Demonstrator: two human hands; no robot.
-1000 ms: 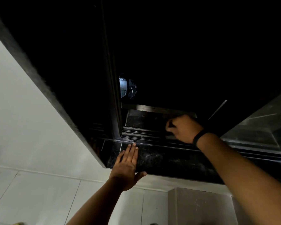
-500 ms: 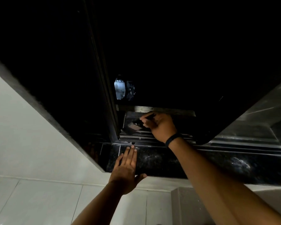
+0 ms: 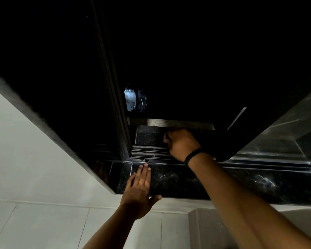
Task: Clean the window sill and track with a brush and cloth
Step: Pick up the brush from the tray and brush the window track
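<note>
The black speckled stone window sill [image 3: 241,184] runs across the lower middle of the head view. Behind it lie the metal rails of the window track [image 3: 147,151]. My left hand [image 3: 138,191] rests flat on the sill's front left part, fingers together and pointing at the track. Over the track and the dark outer ledge [image 3: 147,137], my right hand [image 3: 181,142] is curled into a fist, with a black band on its wrist. The brush it grips is almost wholly hidden behind the fingers. No cloth is in view.
A dark sliding window frame [image 3: 118,123] stands upright just left of the track opening. A grey metal bar [image 3: 169,123] crosses behind my right hand. White wall tiles [image 3: 43,221] lie below the sill, and shiny frame rails [image 3: 276,159] run off to the right. Beyond the window it is black.
My right hand swept left along the track, then shifted slightly back to the right. The brush head that stuck out to the left of it no longer shows. My left hand stayed on the sill.
</note>
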